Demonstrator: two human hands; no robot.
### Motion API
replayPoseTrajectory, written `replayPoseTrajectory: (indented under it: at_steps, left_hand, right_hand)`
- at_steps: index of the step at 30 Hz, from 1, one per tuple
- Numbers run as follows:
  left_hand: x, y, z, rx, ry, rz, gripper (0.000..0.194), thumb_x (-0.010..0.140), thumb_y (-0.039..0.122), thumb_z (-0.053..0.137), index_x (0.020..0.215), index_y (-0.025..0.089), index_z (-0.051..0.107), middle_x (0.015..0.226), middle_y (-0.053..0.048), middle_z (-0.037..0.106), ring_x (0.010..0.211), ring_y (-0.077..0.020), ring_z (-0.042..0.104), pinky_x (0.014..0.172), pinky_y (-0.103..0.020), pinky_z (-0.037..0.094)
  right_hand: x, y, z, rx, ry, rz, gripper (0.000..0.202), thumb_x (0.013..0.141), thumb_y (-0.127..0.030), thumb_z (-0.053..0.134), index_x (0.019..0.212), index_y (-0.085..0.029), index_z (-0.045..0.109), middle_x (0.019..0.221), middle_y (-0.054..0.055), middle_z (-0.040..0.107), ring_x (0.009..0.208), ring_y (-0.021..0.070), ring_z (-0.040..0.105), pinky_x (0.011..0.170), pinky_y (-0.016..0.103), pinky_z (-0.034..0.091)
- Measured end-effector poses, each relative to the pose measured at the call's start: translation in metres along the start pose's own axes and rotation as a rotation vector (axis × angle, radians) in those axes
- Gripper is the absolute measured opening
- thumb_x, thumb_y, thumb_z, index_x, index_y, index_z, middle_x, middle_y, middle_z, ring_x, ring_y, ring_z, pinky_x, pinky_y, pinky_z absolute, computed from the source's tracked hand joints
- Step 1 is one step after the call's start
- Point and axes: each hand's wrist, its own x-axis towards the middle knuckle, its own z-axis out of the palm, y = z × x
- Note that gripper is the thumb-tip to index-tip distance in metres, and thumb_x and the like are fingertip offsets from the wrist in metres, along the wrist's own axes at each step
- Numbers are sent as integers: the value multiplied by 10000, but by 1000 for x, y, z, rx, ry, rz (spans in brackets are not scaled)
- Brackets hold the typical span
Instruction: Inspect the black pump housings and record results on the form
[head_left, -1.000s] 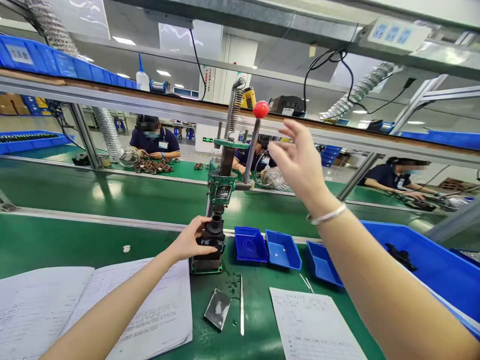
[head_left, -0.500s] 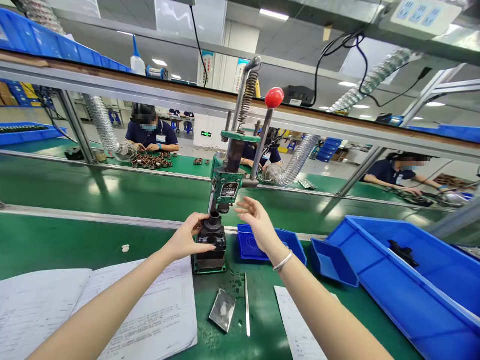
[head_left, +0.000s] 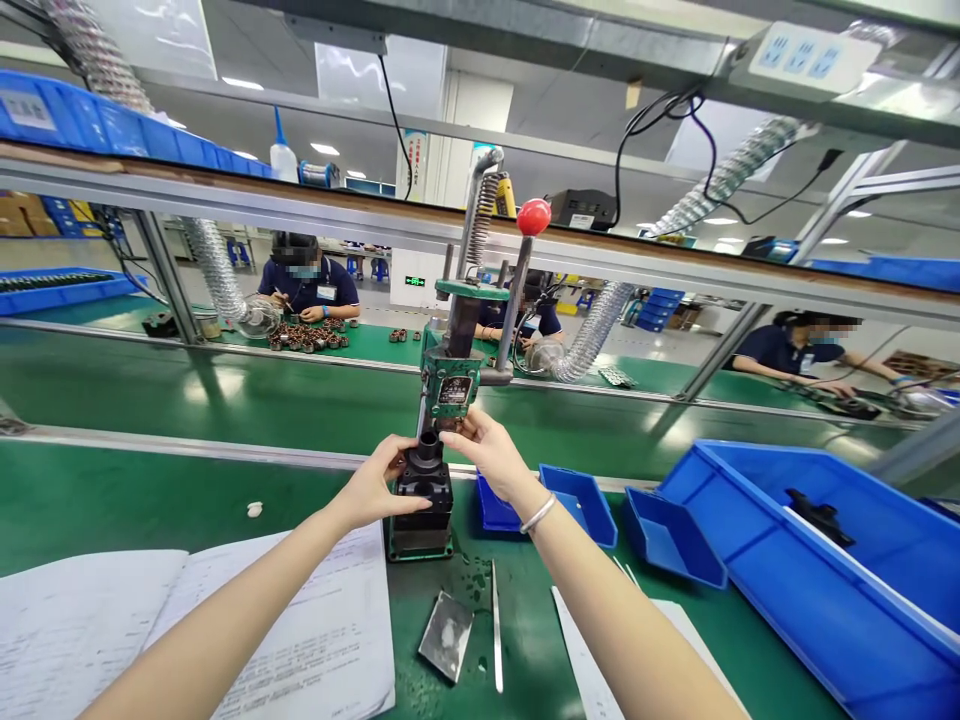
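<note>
A green hand press with a red ball on its lever stands on the green bench. Under its ram sits a black part with a round collar on top. My left hand grips the black part from the left, its thumb across the front. My right hand is at the right of the collar, just below the press head, its thumb near the collar's top; its other fingertips are partly hidden behind the press. Whether it holds anything cannot be made out.
An open booklet lies at the left. Nearer me are a metal plate and tweezers. Small blue trays and a large blue bin stand right. People sit beyond the bench; a shelf crosses above.
My right hand has moved left and in to the collar under the press head. My left hand stays on the black part. The camera view has tilted up slightly.
</note>
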Motion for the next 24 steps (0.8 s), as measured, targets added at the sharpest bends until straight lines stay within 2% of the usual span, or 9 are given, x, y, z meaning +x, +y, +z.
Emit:
replayPoseTrajectory:
  at_steps: [13,24]
  left_hand:
    - [0,-3,0,10,1,2,727,654,349,852,1263,260,466,1256,-74,508,1152,-235,573,1041,-442,465]
    - [4,5,0,22,-7,15,743,632,359,856,1267,246,486,1275,-89,497,1115,-240,594,1013,-454,488]
  right_hand:
    - [-5,2,0,-60,40,-37,430,767,-343,772,1143,-203,616,1212,69,692,1165,231,630,1042,381,488]
    - [-6,-14,-3,-354,75,28,330,790,-319,744,1072,-175,650,1129,92,729,1072,252,685,964,394,541]
